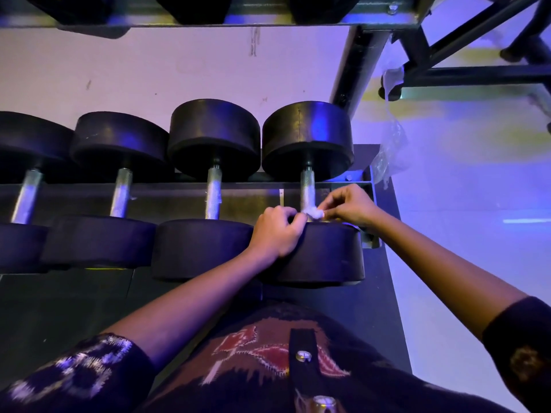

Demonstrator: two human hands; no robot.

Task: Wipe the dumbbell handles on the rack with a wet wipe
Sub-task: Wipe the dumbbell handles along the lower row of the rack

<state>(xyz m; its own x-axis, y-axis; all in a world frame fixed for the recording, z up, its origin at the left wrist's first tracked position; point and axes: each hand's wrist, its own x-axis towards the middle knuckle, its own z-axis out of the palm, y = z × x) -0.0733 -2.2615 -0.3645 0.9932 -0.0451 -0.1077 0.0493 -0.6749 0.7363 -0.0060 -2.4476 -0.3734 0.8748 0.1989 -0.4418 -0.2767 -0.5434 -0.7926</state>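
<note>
Several black dumbbells lie side by side on the rack [371, 186], their silver handles pointing away from me. A small crumpled white wet wipe [313, 212] sits at the near end of the rightmost dumbbell's handle [308, 187]. My left hand [275, 234] rests on that dumbbell's near head [325, 254] and pinches the wipe's left side. My right hand [350, 205] pinches the wipe from the right. The neighbouring handle [213, 193] stands bare, with small white shreds clinging to it.
An upper rack shelf [179, 20] with more black weights runs overhead. The rack's dark upright post [357, 67] rises at the right. A clear plastic bag [390, 144] hangs beside it. A black metal frame [477, 76] stands on the pale floor at the far right.
</note>
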